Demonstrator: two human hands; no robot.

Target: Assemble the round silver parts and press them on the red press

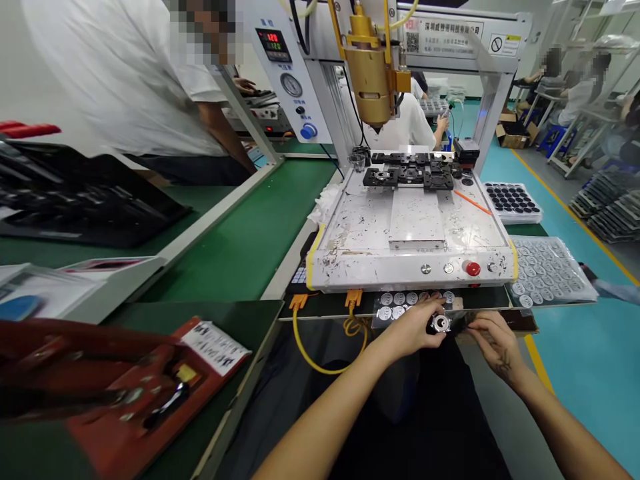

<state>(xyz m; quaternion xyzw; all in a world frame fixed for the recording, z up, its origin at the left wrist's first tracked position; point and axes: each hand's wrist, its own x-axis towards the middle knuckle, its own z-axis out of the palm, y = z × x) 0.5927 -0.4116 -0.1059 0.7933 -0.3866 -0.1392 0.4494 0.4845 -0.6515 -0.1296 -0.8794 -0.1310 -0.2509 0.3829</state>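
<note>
Left hand (420, 325): thumb and fingers closed on a small round part (441, 324) with a silvery ring, held above the lap (435, 400); right hand (500, 347): just beside it, thumb and forefinger narrowly pinched, contents impossible to tell. Beyond: sheet of round white labels (391, 307), white machine (360, 270) with red button (473, 269), and, at its right, plastic tray (583, 288) of clear discs (543, 267).

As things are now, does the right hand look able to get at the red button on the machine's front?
Probably yes. The red button is uncovered, and the right hand is a little below it in this view, with no object visibly blocking the way up.
</note>
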